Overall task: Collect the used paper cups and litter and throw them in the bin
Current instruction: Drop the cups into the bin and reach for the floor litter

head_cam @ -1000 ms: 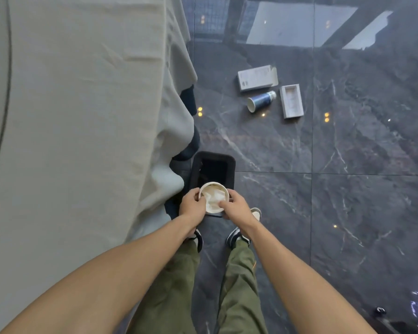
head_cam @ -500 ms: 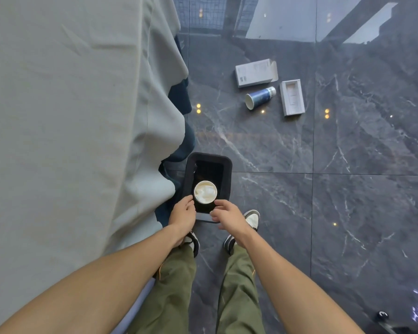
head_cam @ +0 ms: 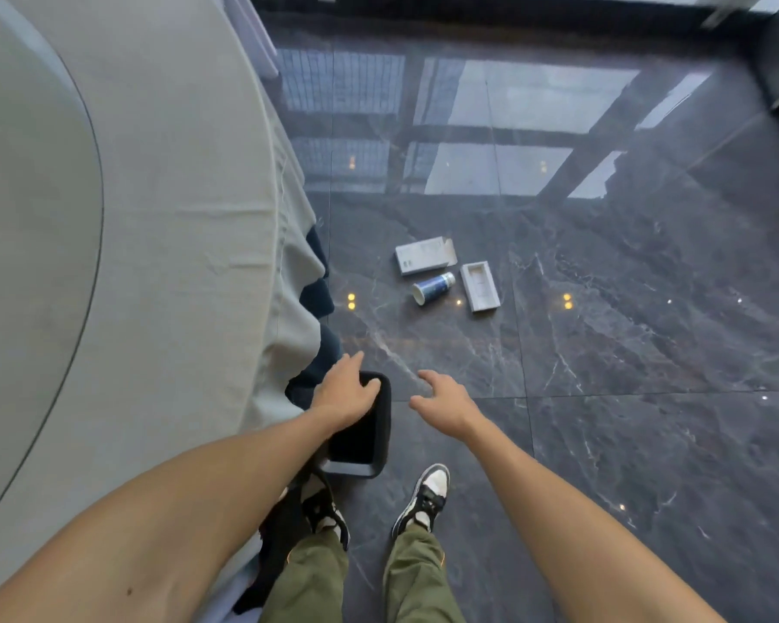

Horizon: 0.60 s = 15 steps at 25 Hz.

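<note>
A black bin [head_cam: 381, 436] stands on the dark marble floor in front of my feet, its inside dark. My left hand [head_cam: 345, 391] hovers over the bin's far left corner, fingers apart and holding nothing. My right hand [head_cam: 444, 400] is just right of the bin, open and empty too. Farther ahead on the floor lie a blue paper cup [head_cam: 432, 287] on its side, a white carton [head_cam: 425, 255] behind it and an open white box [head_cam: 480, 286] to its right.
A round table with a grey cloth [head_cam: 176, 263] fills the left side, its skirt hanging down beside the bin. My two shoes [head_cam: 423, 496] stand just behind the bin. Glossy floor with window reflections stretches ahead and to the right.
The white paper cup held by both hands dropped into the bin and is out of sight. Both hands opened and moved apart. My view tilted up toward the litter ahead.
</note>
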Each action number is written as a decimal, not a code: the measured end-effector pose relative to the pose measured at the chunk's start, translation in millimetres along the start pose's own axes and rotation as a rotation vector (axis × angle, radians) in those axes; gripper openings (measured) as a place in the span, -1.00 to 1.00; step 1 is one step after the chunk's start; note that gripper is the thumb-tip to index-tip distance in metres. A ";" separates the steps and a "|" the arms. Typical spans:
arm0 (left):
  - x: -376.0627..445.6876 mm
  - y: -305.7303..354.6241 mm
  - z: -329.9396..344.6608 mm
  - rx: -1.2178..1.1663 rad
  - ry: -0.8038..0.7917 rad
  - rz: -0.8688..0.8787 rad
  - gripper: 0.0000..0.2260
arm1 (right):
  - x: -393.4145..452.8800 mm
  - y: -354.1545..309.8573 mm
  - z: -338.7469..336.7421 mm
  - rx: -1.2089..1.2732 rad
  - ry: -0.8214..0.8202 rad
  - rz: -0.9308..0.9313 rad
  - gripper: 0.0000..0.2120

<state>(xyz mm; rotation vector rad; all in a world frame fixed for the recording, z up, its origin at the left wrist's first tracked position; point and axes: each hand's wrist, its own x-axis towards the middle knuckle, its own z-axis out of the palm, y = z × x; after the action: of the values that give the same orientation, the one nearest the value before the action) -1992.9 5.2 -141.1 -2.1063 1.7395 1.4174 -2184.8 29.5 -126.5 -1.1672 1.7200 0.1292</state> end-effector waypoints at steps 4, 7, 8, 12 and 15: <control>-24.3 60.5 -30.7 0.220 0.047 0.069 -0.31 | -30.8 0.9 -61.8 -0.270 0.054 -0.038 -0.29; -40.8 101.9 -42.6 0.288 0.086 0.104 -0.25 | -48.7 7.2 -106.9 -0.369 0.125 -0.088 -0.22; -45.0 114.6 -44.0 0.303 0.107 0.111 -0.23 | -54.0 9.8 -121.5 -0.384 0.156 -0.111 -0.20; -60.2 159.8 -41.5 0.301 0.165 0.139 -0.19 | -69.6 17.4 -166.0 -0.403 0.248 -0.165 -0.16; -69.2 191.1 -37.6 0.319 0.195 0.216 -0.20 | -77.7 23.1 -194.7 -0.402 0.316 -0.176 -0.14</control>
<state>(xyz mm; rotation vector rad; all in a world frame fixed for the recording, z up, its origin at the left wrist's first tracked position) -2119.6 -33.3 17.6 -1.9886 2.1532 0.9146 -2330.4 -19.0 18.2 -1.7037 1.9078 0.1975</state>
